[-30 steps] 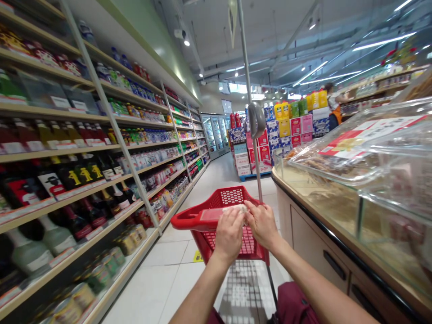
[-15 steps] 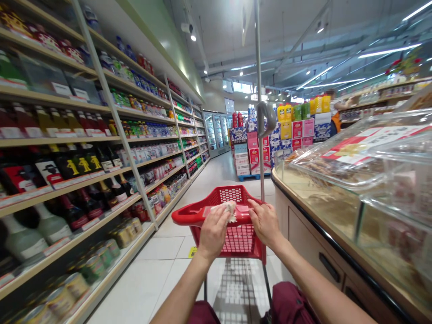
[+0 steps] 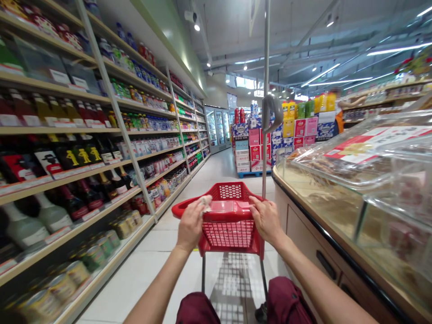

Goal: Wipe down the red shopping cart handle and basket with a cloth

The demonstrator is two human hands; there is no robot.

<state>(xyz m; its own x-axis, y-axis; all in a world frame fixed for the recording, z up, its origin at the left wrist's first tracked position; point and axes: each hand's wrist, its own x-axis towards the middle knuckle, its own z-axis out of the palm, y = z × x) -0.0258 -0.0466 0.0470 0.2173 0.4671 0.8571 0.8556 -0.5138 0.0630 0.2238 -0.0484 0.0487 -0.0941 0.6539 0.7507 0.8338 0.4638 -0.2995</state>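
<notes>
A red shopping cart [image 3: 230,235] with a perforated basket stands in front of my knees. My left hand [image 3: 189,225] is closed over the left part of its red handle [image 3: 232,213], pressing a crumpled whitish wipe [image 3: 206,202] against it. The wipe shows past my fingertips; the rest lies hidden under the hand. My right hand [image 3: 266,219] wraps round the right end of the handle, thumb side towards the middle. A grey pole [image 3: 266,166] with a curved grey hook [image 3: 274,113] rises behind that hand.
Shelves of bottles and cans [image 3: 84,157] line the left side. A wooden counter [image 3: 303,234] with plastic-covered food trays [image 3: 364,144] runs close on the right. Ahead are stacked cartons [image 3: 253,150] on a blue pallet [image 3: 254,173], and a person [image 3: 339,117] near them.
My left hand has slid left along the handle with the wipe, baring the handle's middle. My right hand stays at the right end. The view has shifted slightly.
</notes>
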